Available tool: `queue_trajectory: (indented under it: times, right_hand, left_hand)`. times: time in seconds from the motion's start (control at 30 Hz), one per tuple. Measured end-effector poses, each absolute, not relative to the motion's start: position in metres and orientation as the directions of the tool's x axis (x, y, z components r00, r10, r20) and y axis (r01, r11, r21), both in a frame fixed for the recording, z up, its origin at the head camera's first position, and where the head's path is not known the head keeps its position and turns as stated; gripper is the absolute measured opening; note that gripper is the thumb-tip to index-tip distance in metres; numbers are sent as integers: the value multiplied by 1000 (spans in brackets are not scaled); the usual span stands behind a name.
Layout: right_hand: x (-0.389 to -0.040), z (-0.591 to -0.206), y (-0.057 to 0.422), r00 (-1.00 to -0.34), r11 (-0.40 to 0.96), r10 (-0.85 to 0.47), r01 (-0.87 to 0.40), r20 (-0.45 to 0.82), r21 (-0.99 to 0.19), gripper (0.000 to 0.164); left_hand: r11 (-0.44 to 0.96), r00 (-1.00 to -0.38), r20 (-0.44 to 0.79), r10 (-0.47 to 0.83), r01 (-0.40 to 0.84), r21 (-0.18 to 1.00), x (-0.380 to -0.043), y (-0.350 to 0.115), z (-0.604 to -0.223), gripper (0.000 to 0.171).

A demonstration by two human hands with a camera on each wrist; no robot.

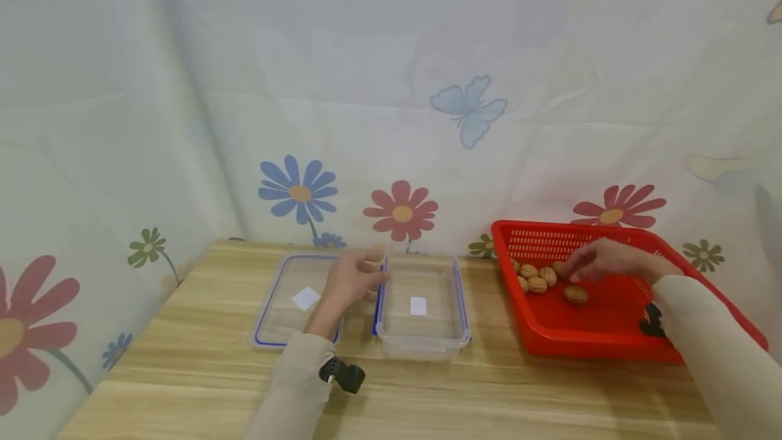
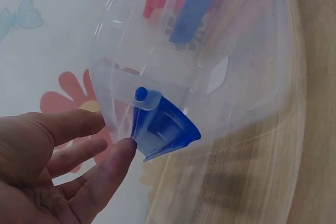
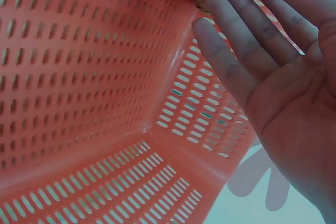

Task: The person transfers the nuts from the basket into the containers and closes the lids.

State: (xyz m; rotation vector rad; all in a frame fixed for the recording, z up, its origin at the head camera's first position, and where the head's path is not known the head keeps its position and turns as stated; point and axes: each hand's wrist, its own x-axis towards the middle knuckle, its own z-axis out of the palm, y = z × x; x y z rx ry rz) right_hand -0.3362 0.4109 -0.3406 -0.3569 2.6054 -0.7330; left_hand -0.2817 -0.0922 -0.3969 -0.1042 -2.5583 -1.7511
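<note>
The left hand (image 1: 356,280), fingers apart, touches the blue latch (image 2: 170,129) at the open-topped plastic container's (image 1: 421,343) nine o'clock, probably steadying it, while the right hand (image 1: 605,258), fingers loosely spread, hovers within reach of walnuts (image 1: 537,284) at the red basket's (image 1: 586,345) nine o'clock.

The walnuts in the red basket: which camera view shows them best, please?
The head view: it shows several walnuts, some of them whole, in the red basket. The right wrist view shows only parts of two at its top edge; the left wrist view shows none.
</note>
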Motion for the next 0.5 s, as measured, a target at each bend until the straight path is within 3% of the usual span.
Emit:
queue_trajectory:
  times: [0.5]
  right_hand:
    - [-337,-350,411,-866,849,-300,-51,-400,-526,43]
  left_hand:
    - [288,-998,49,32,57,956,-284,-91,-401,40]
